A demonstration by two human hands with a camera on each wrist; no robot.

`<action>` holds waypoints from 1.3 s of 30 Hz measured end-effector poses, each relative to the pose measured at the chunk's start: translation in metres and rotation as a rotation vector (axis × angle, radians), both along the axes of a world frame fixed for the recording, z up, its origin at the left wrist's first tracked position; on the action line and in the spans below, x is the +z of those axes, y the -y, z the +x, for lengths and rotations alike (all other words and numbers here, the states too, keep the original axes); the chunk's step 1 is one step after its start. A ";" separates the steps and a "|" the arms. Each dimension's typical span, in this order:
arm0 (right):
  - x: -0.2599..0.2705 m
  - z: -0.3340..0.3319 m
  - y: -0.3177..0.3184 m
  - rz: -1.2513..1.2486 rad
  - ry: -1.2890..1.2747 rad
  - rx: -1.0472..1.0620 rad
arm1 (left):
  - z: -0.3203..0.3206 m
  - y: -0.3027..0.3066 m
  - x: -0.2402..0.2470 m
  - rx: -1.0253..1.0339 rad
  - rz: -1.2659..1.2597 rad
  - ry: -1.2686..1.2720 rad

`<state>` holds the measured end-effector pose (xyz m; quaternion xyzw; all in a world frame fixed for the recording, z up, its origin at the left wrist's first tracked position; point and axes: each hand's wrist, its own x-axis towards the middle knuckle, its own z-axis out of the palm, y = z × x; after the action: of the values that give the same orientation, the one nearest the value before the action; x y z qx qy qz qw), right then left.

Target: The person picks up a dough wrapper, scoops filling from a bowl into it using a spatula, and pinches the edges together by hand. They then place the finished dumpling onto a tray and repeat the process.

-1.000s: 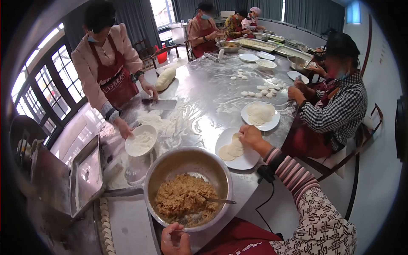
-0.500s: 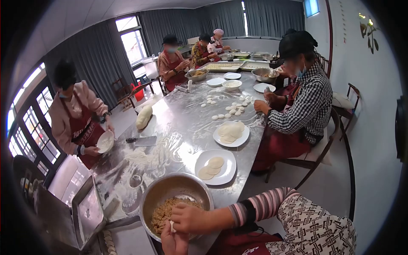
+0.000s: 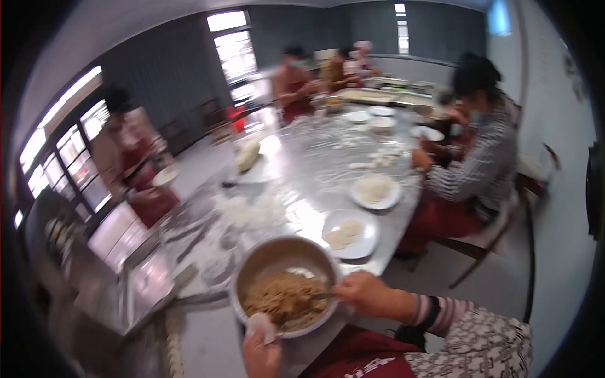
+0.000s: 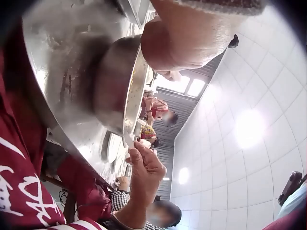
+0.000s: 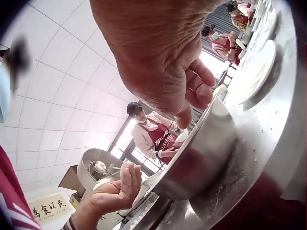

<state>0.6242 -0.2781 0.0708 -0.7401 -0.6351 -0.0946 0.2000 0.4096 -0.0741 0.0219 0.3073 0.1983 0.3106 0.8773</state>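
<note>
A large metal bowl [image 3: 283,247] holds brown minced filling [image 3: 277,291]. Over its near-left rim, my left hand [image 3: 261,354] holds a thin round dough wrapper [image 3: 261,327] in its fingers. At the bowl's right rim, my right hand [image 3: 368,293] pinches the flat metal handle [image 3: 325,295] of a utensil whose working end is buried in the filling. The left wrist view shows the right hand [image 4: 145,175] with thumb and fingers on that handle [image 4: 128,139]. In the right wrist view, the left hand [image 5: 120,189] is palm up with bent fingers beside the bowl [image 5: 201,153].
Beyond the bowl stand a white plate [image 3: 372,242] with a few wrappers and another plate [image 3: 394,200] with a stack. Flour [image 3: 242,211] and a dough log [image 3: 248,156] lie on the metal table. A metal tray [image 3: 129,277] is at left. Several people in aprons work around the table.
My right hand took a wrapper from the near plate, brought it to the left hand, then moved right onto the utensil handle. The person at left lifted the white bowl off the table and stepped back.
</note>
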 end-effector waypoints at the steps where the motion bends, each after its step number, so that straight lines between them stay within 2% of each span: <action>1: -0.003 -0.002 0.001 0.004 -0.045 -0.021 | -0.002 0.005 0.007 0.003 -0.057 -0.028; 2: -0.002 -0.003 0.001 0.008 -0.089 -0.031 | -0.004 0.002 -0.004 -0.008 0.062 -0.071; 3: 0.000 -0.004 -0.001 0.055 -0.134 -0.022 | -0.008 -0.002 -0.016 -0.001 0.386 -0.192; 4: 0.001 -0.005 -0.002 0.095 -0.182 -0.026 | -0.006 0.010 0.007 0.050 -0.043 -0.038; 5: 0.000 -0.006 -0.003 0.121 -0.195 -0.029 | -0.008 0.014 0.015 0.102 -0.110 -0.068; 7: -0.003 -0.008 -0.016 0.161 -0.202 0.002 | -0.011 0.016 0.016 0.143 -0.092 -0.143; 9: -0.001 -0.016 -0.025 0.303 -0.507 -0.046 | -0.016 0.015 0.023 0.159 -0.089 -0.183; 12: 0.006 -0.015 -0.042 0.341 -0.610 0.021 | -0.016 0.018 0.018 0.132 -0.106 -0.214; 16: -0.005 -0.009 -0.067 0.244 -0.515 0.015 | -0.019 0.025 0.029 0.202 -0.185 -0.117; 17: -0.017 -0.004 -0.071 0.279 -0.415 0.050 | -0.023 0.025 0.025 0.210 -0.173 -0.096; 20: -0.016 -0.004 -0.072 0.211 -0.470 0.020 | -0.036 0.029 0.029 0.217 -0.042 -0.212; 24: 0.001 -0.005 -0.061 0.256 -0.481 0.037 | -0.049 0.035 0.032 0.208 -0.099 -0.199; 27: 0.015 -0.015 -0.054 0.338 -0.823 0.079 | -0.052 0.038 0.025 0.204 -0.152 -0.214; 28: 0.016 -0.019 -0.058 0.326 -0.824 0.079 | -0.050 0.038 0.024 0.208 -0.143 -0.201; 30: 0.016 -0.030 -0.067 0.284 -0.761 0.218 | -0.049 0.039 0.023 0.214 -0.140 -0.195; 34: 0.021 -0.038 -0.079 0.267 -0.444 0.313 | -0.048 0.039 0.025 0.229 -0.136 -0.247; 39: 0.038 -0.023 -0.055 0.225 -0.496 0.093 | -0.054 0.042 0.030 0.206 -0.128 -0.270</action>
<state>0.6014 -0.2235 0.1084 -0.6838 -0.5854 0.0289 0.4346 0.3557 -0.1162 0.0517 0.2677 0.3642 0.3416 0.8240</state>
